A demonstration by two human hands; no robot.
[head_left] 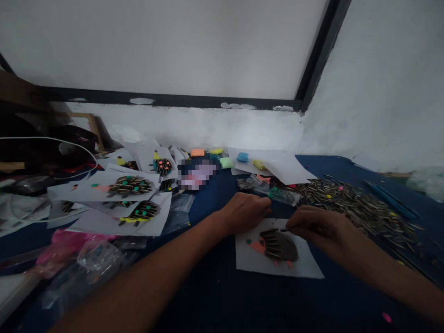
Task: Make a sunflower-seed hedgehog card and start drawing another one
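A white paper sheet (308,266) lies on the blue table with a hedgehog figure on it. The hedgehog has a grey clay body (287,247), an orange-pink face (257,246), a green nose and small pink feet. A few rows of striped sunflower seeds (272,245) stick out of the body's left and upper part. My right hand (321,226) pinches a sunflower seed (283,230) just over the body's upper edge. At the sheet's upper left edge rests my left hand (245,212), fingers curled; what they hold, if anything, is hidden.
Loose sunflower seeds (364,208) are heaped at right beside blue tweezers (391,199). Sheets with seed hedgehogs (130,187) overlap at left, near plastic bags (100,259). Clay blocks (197,152) and more paper (287,166) lie by the wall. A white cable (79,144) curves at far left.
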